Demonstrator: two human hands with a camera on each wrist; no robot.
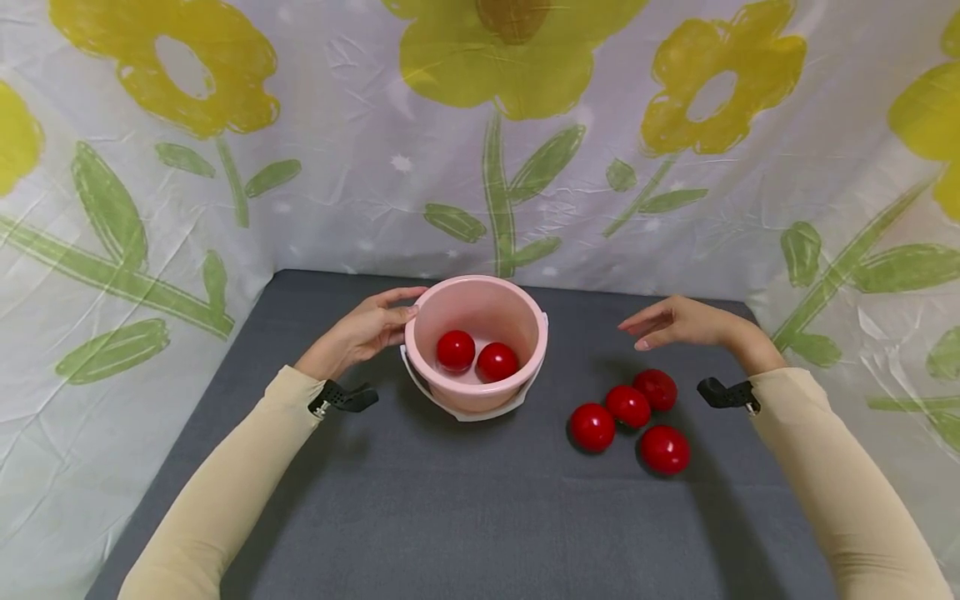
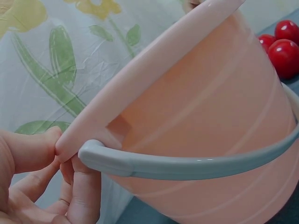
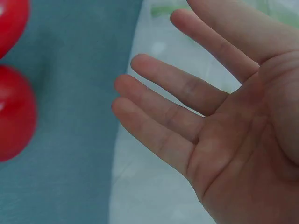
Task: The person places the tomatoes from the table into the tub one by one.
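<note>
Round pink plastic bucket (image 1: 480, 312), person's twelve o'clock, looking light, stiff, best held where left hand (image 1: 367, 332) pinches its ten-o'clock rim (image 2: 145, 77); right hand (image 1: 690, 323) spread; glossy red balls (image 1: 628, 406), likely slippery, at bucket's four

Pink bucket (image 2: 196, 112): showing no readable text, brand or number.
Red balls (image 1: 592, 427): bearing no readable label.
Black wrist bands (image 1: 347, 396): displaying no mark that is reading clearly at this size.
Flowered cloth (image 1: 360, 167): carrying no legible lettering.
Dark counter (image 1: 450, 517): presenting no readable sign.
</note>
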